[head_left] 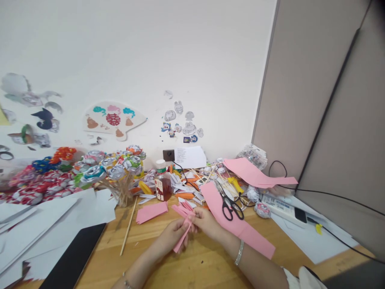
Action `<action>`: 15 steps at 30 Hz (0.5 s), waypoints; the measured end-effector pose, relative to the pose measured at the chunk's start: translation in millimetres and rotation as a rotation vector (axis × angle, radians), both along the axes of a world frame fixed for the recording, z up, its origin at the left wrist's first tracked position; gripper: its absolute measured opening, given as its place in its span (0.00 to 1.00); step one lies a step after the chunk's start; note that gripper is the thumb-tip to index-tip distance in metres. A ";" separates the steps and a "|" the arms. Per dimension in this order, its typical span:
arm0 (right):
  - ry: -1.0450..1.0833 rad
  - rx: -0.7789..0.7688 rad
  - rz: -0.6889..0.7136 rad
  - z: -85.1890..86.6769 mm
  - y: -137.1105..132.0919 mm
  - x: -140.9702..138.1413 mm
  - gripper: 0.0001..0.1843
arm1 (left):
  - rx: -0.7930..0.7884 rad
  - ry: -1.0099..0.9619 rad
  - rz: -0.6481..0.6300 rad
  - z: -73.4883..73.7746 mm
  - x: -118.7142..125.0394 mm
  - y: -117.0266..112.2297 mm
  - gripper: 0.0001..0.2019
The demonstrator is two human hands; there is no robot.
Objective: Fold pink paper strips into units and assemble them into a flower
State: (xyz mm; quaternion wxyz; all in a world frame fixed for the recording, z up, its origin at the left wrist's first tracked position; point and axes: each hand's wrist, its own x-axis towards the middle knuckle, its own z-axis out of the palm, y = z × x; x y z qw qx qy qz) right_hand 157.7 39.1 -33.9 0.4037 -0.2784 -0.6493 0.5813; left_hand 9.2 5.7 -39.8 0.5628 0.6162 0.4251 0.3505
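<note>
Low over the wooden table, my left hand is closed on a folded strip of pink paper. My right hand pinches the same pink paper from the other side, its fingertips meeting those of the left. More pink folds fan out above the fingers; whether it is one piece or several I cannot tell. A small stack of pink paper pieces lies just left of my hands. To the right, black-handled scissors rest on a long pink paper sheet.
Behind my hands stands a white-capped bottle among paper scraps. A thin wooden stick lies at left. Paper flowers on sticks fill the back left. White sheets and a black flat board cover the left; a power strip is right.
</note>
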 end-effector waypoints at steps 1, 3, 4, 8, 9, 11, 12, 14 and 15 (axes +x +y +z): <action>-0.006 0.001 0.000 1.0 -0.5 0.1 0.19 | 0.018 0.019 0.014 0.3 0.3 0.2 0.20; -0.015 0.000 0.005 3.5 -1.7 0.0 0.19 | 0.053 0.048 0.034 3.1 0.9 -0.4 0.21; -0.023 0.001 0.008 4.8 -2.5 -0.2 0.18 | 0.066 0.060 0.036 5.1 1.2 -1.1 0.22; -0.081 0.031 0.003 8.6 -5.5 -0.3 0.16 | 0.084 0.107 0.028 10.4 1.0 -3.1 0.22; -0.091 0.040 0.004 9.0 -5.9 -0.1 0.15 | 0.083 0.108 0.026 10.3 0.6 -3.0 0.22; -0.089 0.054 0.016 8.9 -6.1 0.6 0.15 | 0.077 0.100 0.016 8.9 -0.4 -2.2 0.22; -0.077 0.053 0.028 8.7 -5.8 1.0 0.15 | 0.075 0.093 0.009 8.3 -1.0 -1.8 0.22; -0.033 0.041 0.062 8.2 -5.0 1.8 0.16 | 0.080 0.083 -0.002 8.3 -1.8 -1.3 0.22; -0.011 0.034 0.082 8.1 -4.5 2.1 0.17 | 0.083 0.082 -0.006 9.1 -2.1 -1.4 0.22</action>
